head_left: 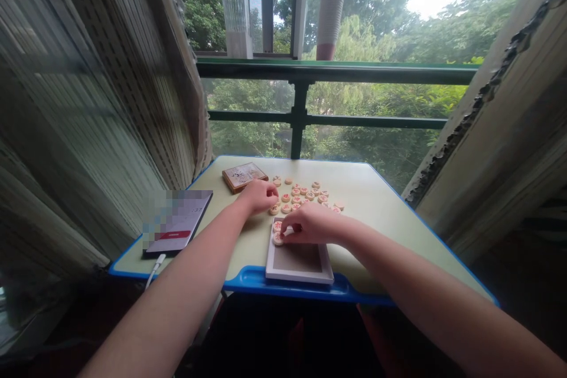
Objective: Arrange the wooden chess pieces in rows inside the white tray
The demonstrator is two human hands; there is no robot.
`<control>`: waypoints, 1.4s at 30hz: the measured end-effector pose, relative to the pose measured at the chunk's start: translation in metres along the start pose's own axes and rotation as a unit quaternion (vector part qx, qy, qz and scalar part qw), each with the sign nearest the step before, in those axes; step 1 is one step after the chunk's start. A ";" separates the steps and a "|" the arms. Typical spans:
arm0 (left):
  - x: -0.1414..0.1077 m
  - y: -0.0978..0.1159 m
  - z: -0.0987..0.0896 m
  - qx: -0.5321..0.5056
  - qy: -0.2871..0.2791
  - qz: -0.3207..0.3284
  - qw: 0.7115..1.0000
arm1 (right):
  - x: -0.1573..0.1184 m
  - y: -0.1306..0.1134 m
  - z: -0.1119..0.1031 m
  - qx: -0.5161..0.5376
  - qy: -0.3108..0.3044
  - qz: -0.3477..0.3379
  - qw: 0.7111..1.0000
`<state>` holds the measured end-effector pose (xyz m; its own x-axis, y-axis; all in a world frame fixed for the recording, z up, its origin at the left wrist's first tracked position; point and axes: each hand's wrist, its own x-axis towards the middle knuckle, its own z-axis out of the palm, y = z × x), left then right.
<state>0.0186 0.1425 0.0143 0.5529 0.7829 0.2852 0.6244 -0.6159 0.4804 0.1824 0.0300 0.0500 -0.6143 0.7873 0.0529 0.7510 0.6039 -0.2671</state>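
Observation:
A shallow white box [299, 279] stands at the table's near edge. Two round wooden pieces with red characters, one of them the lower piece [277, 239], lie in its left corner. My right hand [305, 223] is over the box with its fingers closed at the lower piece's right edge. My left hand [262, 196] is beyond the box at the left side of the scattered pieces, its fingertips closed at a round piece [274, 209]. Several more round pieces, such as one red-marked piece [286, 197], lie on the table beyond both hands.
A brown box with a patterned lid [244, 176] lies beyond my left hand. At the left are a tablet [179, 227] and a white cable [156, 269]. The table [381, 195] has a blue rim. Curtains hang on both sides, with a green railing [345, 72] behind.

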 end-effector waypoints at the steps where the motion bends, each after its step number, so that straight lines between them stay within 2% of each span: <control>1: 0.000 0.000 0.000 0.003 0.001 0.003 1.000 | 0.000 0.000 0.000 0.001 0.001 -0.001 1.000; 23: -0.001 0.004 -0.001 0.007 -0.007 0.010 1.000 | 0.001 -0.002 0.004 -0.020 0.032 0.002 0.999; 32: -0.001 0.004 0.000 -0.003 -0.010 0.008 1.000 | 0.003 -0.008 0.012 -0.070 0.071 0.013 0.995; 42: -0.002 0.008 -0.002 -0.037 -0.009 0.013 0.999 | 0.002 -0.010 0.013 -0.047 0.080 0.020 0.996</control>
<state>0.0219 0.1362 0.0193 0.5792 0.7642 0.2838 0.5668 -0.6277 0.5336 0.1708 0.0241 0.0399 -0.5424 0.8164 0.1982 0.7981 0.5744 -0.1821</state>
